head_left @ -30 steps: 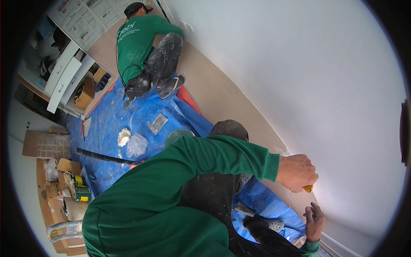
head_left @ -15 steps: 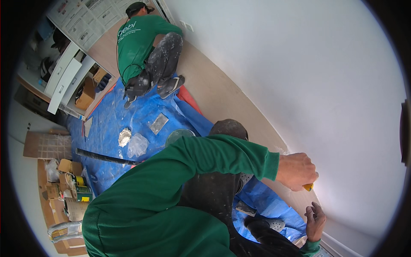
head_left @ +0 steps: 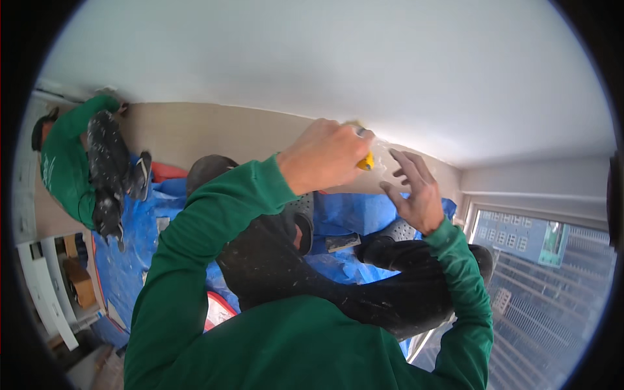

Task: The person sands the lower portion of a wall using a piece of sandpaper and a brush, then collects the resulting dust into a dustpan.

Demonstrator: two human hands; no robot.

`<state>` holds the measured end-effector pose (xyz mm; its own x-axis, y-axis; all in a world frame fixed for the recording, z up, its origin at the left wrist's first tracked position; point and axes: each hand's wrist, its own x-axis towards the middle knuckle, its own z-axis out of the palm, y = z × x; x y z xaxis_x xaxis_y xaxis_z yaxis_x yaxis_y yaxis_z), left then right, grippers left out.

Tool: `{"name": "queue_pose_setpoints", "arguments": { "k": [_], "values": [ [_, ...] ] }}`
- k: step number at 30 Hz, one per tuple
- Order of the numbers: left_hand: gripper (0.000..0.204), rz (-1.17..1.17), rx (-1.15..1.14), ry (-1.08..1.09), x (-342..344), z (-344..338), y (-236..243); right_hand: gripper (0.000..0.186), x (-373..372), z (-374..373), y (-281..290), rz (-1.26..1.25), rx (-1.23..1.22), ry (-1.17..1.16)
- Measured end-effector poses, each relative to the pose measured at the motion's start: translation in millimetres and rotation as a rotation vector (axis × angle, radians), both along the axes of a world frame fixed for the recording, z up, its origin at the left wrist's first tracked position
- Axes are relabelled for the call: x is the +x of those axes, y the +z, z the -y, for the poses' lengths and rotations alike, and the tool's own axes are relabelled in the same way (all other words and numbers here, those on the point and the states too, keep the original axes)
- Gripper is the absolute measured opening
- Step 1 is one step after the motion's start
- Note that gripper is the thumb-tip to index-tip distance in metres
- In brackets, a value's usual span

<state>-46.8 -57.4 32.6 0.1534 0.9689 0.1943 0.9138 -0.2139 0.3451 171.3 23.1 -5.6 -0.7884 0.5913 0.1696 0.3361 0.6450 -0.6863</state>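
While the left hand (head_left: 330,155) clenches a yellow tool (head_left: 367,162), jutting from the right side of its grip and too blurred to identify surely, the right hand (head_left: 418,196) is just beside it, loosely spread and released. Beyond both hands rises a white wall (head_left: 364,58); below them lies a blue sheet (head_left: 354,211); well left crouches a co-worker (head_left: 71,153).

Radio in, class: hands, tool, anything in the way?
Left hand gripping yellow tool, near white wall. Right hand open alongside. Co-worker crouched far left, clear of both hands.
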Motion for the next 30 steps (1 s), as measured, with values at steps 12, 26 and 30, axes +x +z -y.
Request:
{"name": "queue_pose_setpoints", "arguments": {
  "k": [12,26,30],
  "values": [
    [0.025,0.104,-0.068,0.0,30,-18,24,0.026,-53,-26,-120,-0.289,-0.192,-0.398],
    [0.033,0.028,-0.156,-0.096,24,-7,35,0.035,193,-154,-288,-1.044,-0.588,-1.73],
    [0.036,0.033,-0.172,-0.054,16,-16,31,0.03,172,-184,-312,-0.993,-0.572,-1.722]
  ]
}}
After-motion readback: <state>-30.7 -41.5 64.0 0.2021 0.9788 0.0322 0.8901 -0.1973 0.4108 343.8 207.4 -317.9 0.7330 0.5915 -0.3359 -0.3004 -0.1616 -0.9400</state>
